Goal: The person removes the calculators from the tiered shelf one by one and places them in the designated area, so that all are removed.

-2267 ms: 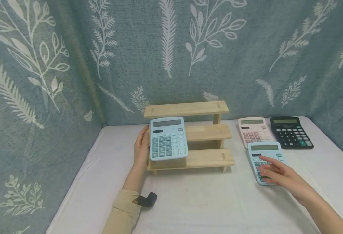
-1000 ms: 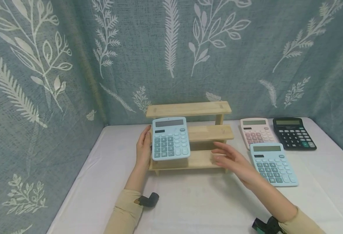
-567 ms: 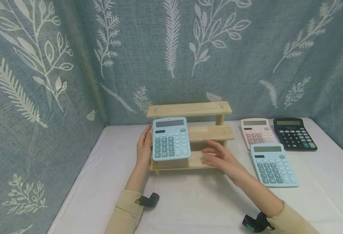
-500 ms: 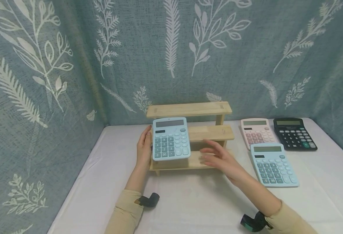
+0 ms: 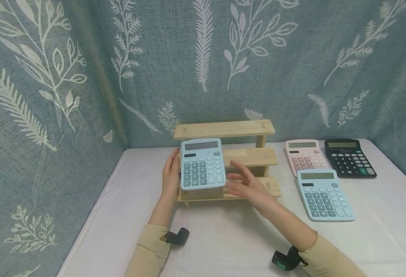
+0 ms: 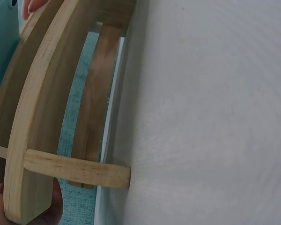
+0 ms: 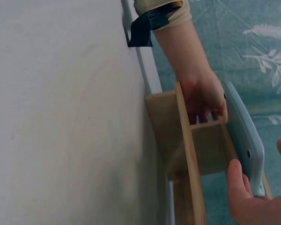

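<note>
A light blue calculator [image 5: 203,165] lies tilted on the left part of a three-tier wooden shelf [image 5: 251,156], its lower part jutting out over the lowest plank. My left hand [image 5: 169,176] is at the shelf's left end. The right wrist view shows the left hand's [image 7: 203,96] fingers curled round the wooden side, close to the calculator's edge [image 7: 247,136]. From the right, my right hand [image 5: 248,184] reaches in with spread fingers at the calculator's right edge; contact is hard to tell. In the right wrist view its fingers [image 7: 238,180] sit beside the calculator's edge.
On the right of the white-covered table [image 5: 223,242] lie a second light blue calculator [image 5: 325,196], a pink and white one [image 5: 303,156] and a black one [image 5: 350,158]. A blue-green curtain [image 5: 175,77] hangs close behind the shelf.
My right hand has moved left from above the second light blue calculator to the right edge of the one on the shelf. The left hand and that calculator stay put.
</note>
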`<state>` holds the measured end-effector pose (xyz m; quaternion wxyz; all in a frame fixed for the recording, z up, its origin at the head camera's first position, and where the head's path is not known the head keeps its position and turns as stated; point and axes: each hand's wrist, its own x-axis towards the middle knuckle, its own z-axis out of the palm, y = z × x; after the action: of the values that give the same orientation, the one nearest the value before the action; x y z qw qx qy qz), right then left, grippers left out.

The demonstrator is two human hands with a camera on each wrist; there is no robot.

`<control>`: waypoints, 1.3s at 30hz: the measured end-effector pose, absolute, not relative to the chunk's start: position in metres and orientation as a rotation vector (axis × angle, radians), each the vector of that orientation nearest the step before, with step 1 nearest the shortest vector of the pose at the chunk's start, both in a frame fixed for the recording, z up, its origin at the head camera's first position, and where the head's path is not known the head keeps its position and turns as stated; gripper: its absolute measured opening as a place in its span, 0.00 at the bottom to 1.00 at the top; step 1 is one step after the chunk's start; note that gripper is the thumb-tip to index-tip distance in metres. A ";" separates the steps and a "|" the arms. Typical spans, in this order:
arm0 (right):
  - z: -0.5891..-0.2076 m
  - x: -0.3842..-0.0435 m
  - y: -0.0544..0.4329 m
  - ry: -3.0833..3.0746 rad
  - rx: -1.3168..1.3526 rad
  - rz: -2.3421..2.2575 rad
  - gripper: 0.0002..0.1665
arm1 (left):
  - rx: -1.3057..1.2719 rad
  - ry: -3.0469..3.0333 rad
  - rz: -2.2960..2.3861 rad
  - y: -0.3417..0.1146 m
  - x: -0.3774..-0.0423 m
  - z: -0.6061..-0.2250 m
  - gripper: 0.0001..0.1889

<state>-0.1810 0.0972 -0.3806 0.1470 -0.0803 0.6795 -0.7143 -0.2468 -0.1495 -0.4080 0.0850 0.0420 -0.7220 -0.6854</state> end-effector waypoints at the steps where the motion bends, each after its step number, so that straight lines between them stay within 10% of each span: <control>1: -0.381 -0.181 0.096 1.957 -0.230 -2.053 0.46 | 0.128 -2.155 -2.043 -0.149 -0.247 -0.408 0.24; 39: -0.390 -0.188 0.047 1.892 -0.180 -2.251 0.64 | 0.098 -2.126 -2.006 -0.149 -0.246 -0.412 0.24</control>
<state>-0.1880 0.0468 -0.3896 0.0976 -0.0607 0.6392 -0.7604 -0.2459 -0.1493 -0.4115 0.1079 0.0334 -0.7227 -0.6819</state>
